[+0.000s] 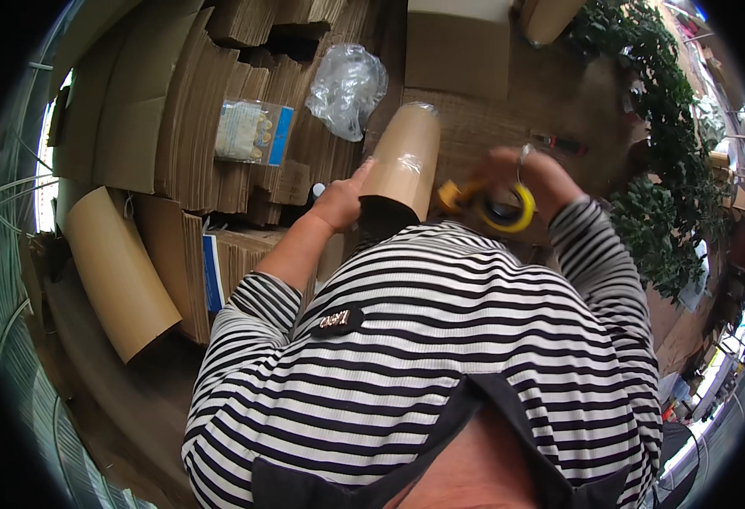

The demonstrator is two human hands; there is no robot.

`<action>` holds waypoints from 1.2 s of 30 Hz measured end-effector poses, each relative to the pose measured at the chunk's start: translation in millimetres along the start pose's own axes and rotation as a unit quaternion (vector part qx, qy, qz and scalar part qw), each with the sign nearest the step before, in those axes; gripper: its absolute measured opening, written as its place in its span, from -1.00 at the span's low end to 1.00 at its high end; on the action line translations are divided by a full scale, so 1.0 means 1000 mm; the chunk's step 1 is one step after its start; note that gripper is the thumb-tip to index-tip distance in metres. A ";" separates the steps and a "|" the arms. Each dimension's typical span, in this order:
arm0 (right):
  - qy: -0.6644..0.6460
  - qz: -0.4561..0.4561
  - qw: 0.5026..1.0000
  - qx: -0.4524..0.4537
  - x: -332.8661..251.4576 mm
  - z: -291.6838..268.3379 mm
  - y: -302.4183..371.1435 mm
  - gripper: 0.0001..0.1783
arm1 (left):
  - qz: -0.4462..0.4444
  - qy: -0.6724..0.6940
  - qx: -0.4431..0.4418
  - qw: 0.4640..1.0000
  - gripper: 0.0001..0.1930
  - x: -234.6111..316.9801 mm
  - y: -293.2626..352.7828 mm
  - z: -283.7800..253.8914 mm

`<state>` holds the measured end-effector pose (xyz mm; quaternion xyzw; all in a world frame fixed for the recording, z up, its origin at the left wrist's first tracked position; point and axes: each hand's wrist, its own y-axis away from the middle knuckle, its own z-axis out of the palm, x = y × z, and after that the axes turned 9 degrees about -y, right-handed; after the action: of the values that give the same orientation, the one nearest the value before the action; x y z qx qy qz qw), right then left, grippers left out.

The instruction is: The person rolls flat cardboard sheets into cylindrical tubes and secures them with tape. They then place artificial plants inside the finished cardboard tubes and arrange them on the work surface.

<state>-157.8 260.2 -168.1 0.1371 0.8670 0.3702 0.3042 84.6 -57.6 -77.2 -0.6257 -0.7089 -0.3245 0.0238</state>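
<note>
A brown cardboard tube (399, 180), with its dark open end toward me, stands in front of my chest. Clear tape shines on its side, and clear film caps its far end. My left hand (340, 204) grips the tube's left side, one finger stretched along it; the other fingers are partly hidden. To the right of the tube, my right hand (508, 170) holds a yellow tape dispenser (521, 212). Motion smears this hand and the dispenser, which is apart from the tube.
Stacked flat cardboard (211, 144) lies at the left, with a clear bag of small parts (253, 133) on it. Crumpled clear plastic (347, 89) sits beyond the tube. A curved brown sheet (122, 271) leans at far left. A red-and-black tool (559, 143) and leafy plants (661, 187) are at right.
</note>
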 end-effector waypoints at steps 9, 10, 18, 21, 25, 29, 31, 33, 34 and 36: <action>-0.640 -0.035 0.579 0.505 -0.007 0.031 0.050 -0.26 | 0.020 0.071 0.106 0.992 -0.43 -0.032 -0.025 -0.016; -0.640 -0.064 0.549 0.533 -0.015 0.019 0.029 -0.22 | 0.021 0.081 0.101 0.991 -0.44 -0.032 -0.032 -0.021; -0.572 -0.002 0.592 0.568 0.019 0.029 -0.013 -0.12 | -0.144 0.010 0.179 0.973 -0.54 0.022 -0.079 -0.075; -0.542 0.135 0.625 0.545 0.038 0.076 0.037 -0.09 | -0.150 -0.036 0.202 0.967 -0.59 0.025 -0.110 -0.078; -0.580 0.182 0.614 0.503 0.064 0.152 0.048 -0.11 | -0.113 0.028 0.123 0.986 -0.64 0.100 -0.157 -0.121; -0.635 0.161 0.571 0.495 0.084 0.208 0.033 -0.10 | 0.044 -0.189 0.151 0.969 -0.74 0.138 -0.220 -0.151; -0.674 0.137 0.543 0.482 0.082 0.209 0.047 -0.11 | 0.033 -0.204 0.138 0.969 -0.78 0.178 -0.233 -0.173; -0.691 0.144 0.534 0.465 0.089 0.213 0.047 -0.10 | 0.059 -0.242 0.142 0.958 -0.76 0.197 -0.264 -0.183; -0.693 0.149 0.538 0.457 0.091 0.213 0.048 -0.10 | 0.077 -0.252 0.149 0.953 -0.76 0.204 -0.281 -0.187; -0.686 0.155 0.552 0.448 0.097 0.215 0.050 -0.11 | 0.084 -0.274 0.139 0.948 -0.75 0.231 -0.311 -0.190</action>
<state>-97.4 459.3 -289.2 0.5999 0.4147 -0.2310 0.6440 -317.0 48.3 40.6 -0.7385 -0.6708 -0.0357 -0.0571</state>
